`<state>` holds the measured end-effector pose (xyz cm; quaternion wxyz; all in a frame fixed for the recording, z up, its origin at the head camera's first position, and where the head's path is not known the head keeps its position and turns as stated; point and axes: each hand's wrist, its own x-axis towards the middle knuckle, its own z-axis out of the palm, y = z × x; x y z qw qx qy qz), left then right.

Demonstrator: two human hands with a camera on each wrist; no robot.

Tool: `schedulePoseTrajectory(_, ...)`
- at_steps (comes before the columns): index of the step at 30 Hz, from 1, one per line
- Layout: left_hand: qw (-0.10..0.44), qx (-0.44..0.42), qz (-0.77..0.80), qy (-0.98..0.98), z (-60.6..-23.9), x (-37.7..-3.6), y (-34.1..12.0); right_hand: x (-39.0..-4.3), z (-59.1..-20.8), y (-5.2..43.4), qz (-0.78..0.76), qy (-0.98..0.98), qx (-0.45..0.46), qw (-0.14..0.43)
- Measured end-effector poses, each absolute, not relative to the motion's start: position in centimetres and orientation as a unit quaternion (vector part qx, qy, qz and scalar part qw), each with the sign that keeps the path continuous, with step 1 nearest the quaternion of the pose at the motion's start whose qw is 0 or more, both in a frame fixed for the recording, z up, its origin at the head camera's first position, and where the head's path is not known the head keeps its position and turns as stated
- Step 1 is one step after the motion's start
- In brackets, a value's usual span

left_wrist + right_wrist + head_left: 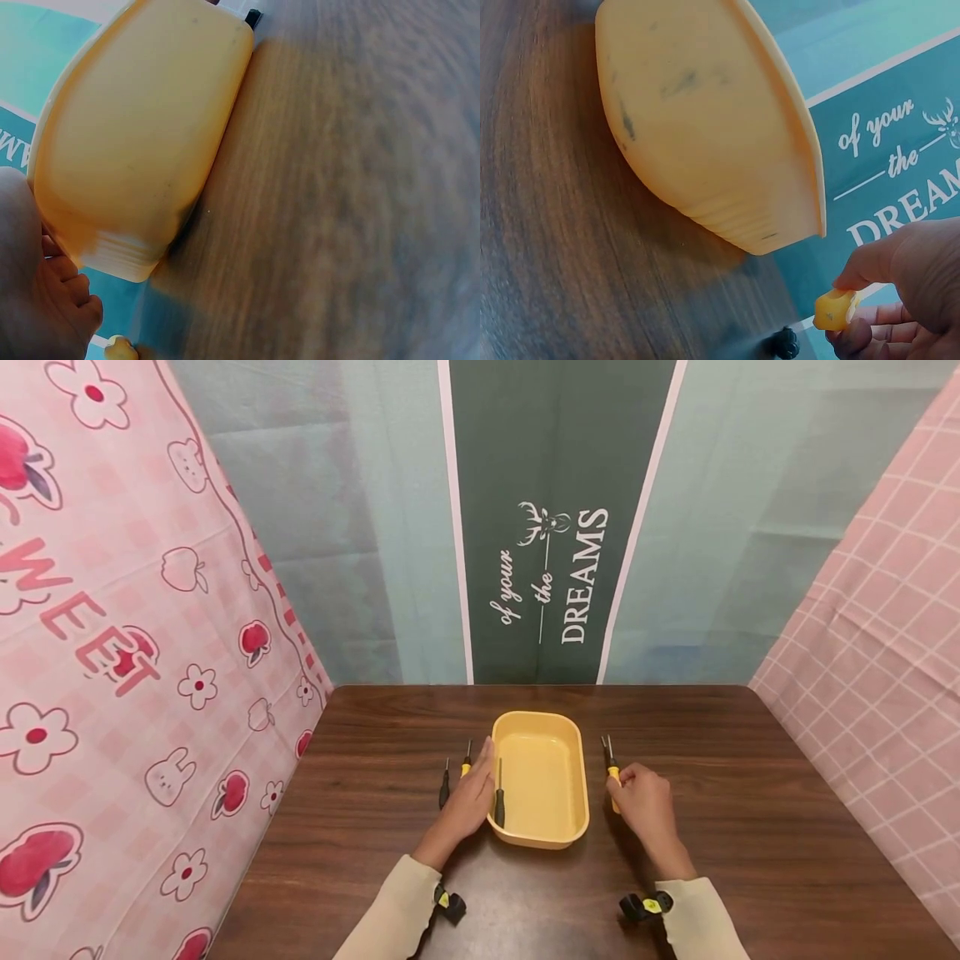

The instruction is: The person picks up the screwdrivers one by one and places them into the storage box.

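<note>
A yellow plastic tray stands on the table, with a black-handled screwdriver lying along its left inner side. My left hand rests against the tray's left wall, fingers extended along the rim; in the left wrist view its fingers are near the tray's end. To the right of the tray, my right hand pinches the handle of a yellow screwdriver between thumb and fingers. The right wrist view shows that yellow handle end in the grip, beside a black handle end.
Left of the tray lie another black-handled screwdriver and a yellow-handled one, partly hidden by the left hand. The brown wooden table meets a printed cloth at its back edge. Patterned pink cloths hang on both sides.
</note>
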<state>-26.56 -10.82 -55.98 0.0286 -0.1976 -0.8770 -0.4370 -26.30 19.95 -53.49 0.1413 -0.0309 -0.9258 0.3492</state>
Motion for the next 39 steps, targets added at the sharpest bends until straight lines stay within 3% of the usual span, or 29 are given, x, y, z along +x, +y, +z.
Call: schedulePoseTrajectory(39,0.043,-0.197,-0.433,-0.878,-55.8,-26.5,-10.8,-25.3,-50.5,18.8,0.367,-0.913,-0.028,0.175)
